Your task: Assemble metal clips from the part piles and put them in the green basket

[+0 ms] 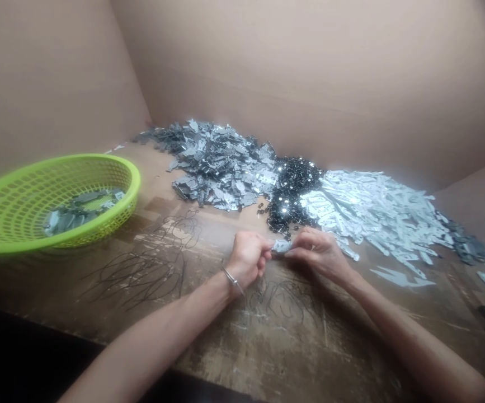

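Left hand [248,258] and right hand [320,254] pinch a small silvery metal piece [281,246] together above the worktop [242,341], near heaped metal parts [221,168].

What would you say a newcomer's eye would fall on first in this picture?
The glinting band of metal parts would probably come first: grey stamped pieces, a small black heap and pale silver strips run along the back of the wooden table. The lime-green plastic basket stands out at the left. At front centre, the left hand and right hand pinch a small metal piece between them.
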Tool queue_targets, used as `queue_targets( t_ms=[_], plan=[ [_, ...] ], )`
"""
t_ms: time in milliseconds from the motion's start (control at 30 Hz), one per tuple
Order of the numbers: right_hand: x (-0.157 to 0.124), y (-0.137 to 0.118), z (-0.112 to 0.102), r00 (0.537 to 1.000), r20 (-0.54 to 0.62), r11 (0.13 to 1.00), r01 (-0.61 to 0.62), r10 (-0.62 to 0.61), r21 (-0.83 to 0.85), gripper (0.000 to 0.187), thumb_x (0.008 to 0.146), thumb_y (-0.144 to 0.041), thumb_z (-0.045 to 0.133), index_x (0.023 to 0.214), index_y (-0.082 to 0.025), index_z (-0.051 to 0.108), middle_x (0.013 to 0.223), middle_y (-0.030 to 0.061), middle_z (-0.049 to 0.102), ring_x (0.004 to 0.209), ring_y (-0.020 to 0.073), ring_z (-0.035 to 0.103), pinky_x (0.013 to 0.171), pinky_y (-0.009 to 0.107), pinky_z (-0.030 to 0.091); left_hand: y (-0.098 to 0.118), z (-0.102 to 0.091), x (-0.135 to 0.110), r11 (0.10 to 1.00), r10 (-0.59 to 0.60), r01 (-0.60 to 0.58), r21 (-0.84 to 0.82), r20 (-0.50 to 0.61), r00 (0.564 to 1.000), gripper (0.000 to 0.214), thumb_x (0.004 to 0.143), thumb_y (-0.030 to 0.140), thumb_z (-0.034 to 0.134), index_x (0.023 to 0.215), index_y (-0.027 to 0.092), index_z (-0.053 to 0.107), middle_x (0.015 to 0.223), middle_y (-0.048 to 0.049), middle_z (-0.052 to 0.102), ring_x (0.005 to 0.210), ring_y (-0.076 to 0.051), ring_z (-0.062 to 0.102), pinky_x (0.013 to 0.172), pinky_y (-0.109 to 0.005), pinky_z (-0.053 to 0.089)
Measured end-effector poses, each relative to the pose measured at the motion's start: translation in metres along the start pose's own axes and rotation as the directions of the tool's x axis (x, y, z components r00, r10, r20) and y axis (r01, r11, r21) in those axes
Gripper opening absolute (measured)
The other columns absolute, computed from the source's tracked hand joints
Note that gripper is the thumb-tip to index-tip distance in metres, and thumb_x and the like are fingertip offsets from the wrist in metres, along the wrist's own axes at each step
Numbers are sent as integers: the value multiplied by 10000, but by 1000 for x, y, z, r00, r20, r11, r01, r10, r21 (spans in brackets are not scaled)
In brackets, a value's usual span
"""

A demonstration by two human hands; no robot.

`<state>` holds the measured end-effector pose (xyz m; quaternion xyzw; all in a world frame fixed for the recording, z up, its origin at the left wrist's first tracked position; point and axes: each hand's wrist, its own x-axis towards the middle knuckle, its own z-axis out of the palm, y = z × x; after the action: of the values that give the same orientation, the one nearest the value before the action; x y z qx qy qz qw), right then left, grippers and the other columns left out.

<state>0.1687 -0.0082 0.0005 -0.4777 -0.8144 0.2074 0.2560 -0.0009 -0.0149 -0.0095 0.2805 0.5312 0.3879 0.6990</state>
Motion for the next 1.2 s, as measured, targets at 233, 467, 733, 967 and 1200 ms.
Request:
queue_targets(
  t_ms=[233,467,733,967,1200],
  plan=[
    [-1,0,1,1000,9,999,0,0,-35,143,662,-326,592,638,-187,611,626,7,546,580,118,479,531,243,365,1,1,-2,1000,0,0,-2,0,1000,119,583,178,533,539,135,431,403,37,440,263,-48,315,241,-165,202],
    [0,0,0,999,53,997,2,2,-76,135,657,-330,593,649,-198,619,641,8,549,592,123,484,539,245,362,2,1,-2,1000,-6,6,7,3,1000,127,577,181,541,536,132,431,395,34,445,261,-43,317,247,-160,203],
    [-4,-4,-12,998,53,998,-43,45,-42,159,643,-326,606,657,-170,581,661,14,542,587,118,472,514,238,370,0,-1,0,1000,-5,5,7,7,1000,125,574,187,545,531,126,445,403,33,444,263,-45,319,235,-163,209],
    [-31,18,-52,952,-70,942,-305,298,-137,181,708,-339,524,714,-170,586,707,38,571,630,147,512,545,264,398,-2,-5,3,1000,10,-10,10,37,999,114,580,195,556,562,111,480,431,24,460,279,-42,343,242,-158,222],
    [-60,44,-60,949,-48,895,-309,310,-322,173,701,-361,519,691,-203,588,724,31,546,662,153,498,569,265,379,5,-4,0,1000,-20,19,14,15,1000,125,572,175,555,556,134,438,399,41,439,258,-51,323,229,-167,206]
  ],
)
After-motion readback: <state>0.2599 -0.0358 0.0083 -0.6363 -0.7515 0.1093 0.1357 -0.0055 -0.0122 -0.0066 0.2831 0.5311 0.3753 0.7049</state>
